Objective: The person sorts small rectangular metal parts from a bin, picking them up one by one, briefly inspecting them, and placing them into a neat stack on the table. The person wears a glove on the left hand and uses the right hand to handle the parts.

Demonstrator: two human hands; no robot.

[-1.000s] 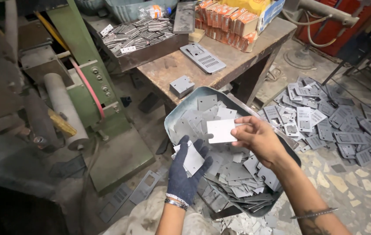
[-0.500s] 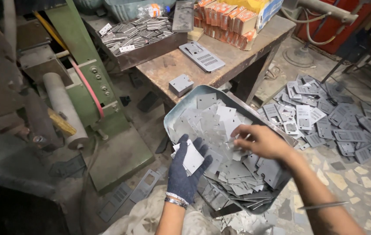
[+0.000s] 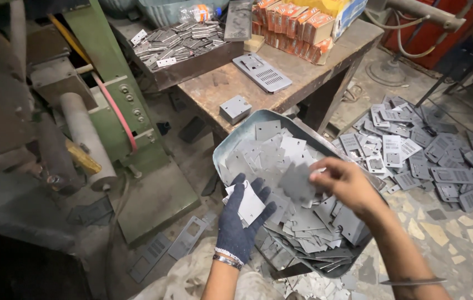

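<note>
My left hand (image 3: pixel 240 221), in a dark blue glove, holds a small stack of flat grey metal plates (image 3: pixel 247 204) over the near left side of a metal tray (image 3: pixel 222 155). The tray is heaped with several loose square metal plates (image 3: pixel 281 166). My bare right hand (image 3: pixel 343 180) hovers over the heap and pinches one grey plate (image 3: pixel 297 183) by its edge, lifted just above the others and close to my left hand.
A green press machine (image 3: pixel 120 116) stands at the left. A worn wooden bench (image 3: pixel 281 78) behind the tray carries a box of metal parts (image 3: pixel 181 47), orange cartons (image 3: pixel 297 25) and perforated plates. Several perforated plates (image 3: pixel 414 155) lie scattered on the floor at the right.
My right hand dropped from holding a pale plate above the tray, dipped into the heap, and now lifts a grey plate toward my left hand. The left hand has stayed in place.
</note>
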